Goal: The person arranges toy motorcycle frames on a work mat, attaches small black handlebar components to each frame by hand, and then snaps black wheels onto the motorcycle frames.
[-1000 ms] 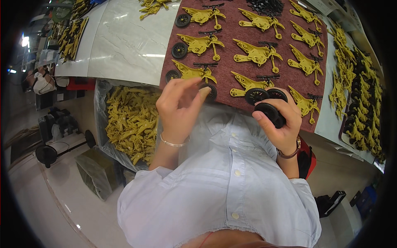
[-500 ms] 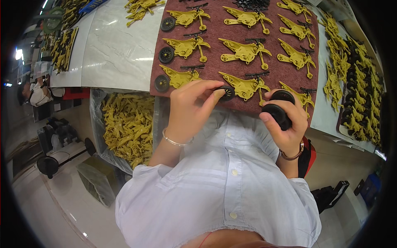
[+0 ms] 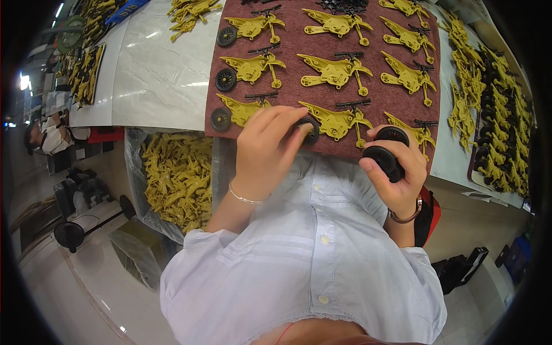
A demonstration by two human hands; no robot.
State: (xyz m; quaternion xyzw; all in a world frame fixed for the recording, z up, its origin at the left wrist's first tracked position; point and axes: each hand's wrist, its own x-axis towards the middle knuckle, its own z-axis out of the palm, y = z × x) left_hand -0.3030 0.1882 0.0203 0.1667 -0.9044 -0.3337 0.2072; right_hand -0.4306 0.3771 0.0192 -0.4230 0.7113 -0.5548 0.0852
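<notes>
My left hand (image 3: pixel 265 141) has thumb and fingers on a small black spoked wheel (image 3: pixel 311 130). That wheel sits at the rear end of a yellow toy motorbike half (image 3: pixel 334 123) in the towel's nearest row. My fingertips partly cover it, and whether it is seated on the part I cannot tell. My right hand (image 3: pixel 405 167) is closed around several loose black wheels (image 3: pixel 384 161), held just off the towel's front edge. Behind it lies another yellow half (image 3: pixel 417 133), partly hidden. Left of my left hand, a yellow half (image 3: pixel 241 108) has a black wheel (image 3: pixel 221 119) at its rear.
Rows of yellow halves with black handlebars cover the maroon towel (image 3: pixel 290 75). Black parts (image 3: pixel 344 6) are heaped at its far edge. A plastic-lined bin of yellow parts (image 3: pixel 177 178) stands below left. More yellow parts (image 3: pixel 464 109) and assembled rows (image 3: pixel 501 132) lie right.
The whole view has shifted slightly, moving the towel left and a little down. My left fingers have changed position a little on the wheel. My right hand keeps its wheels in nearly the same place.
</notes>
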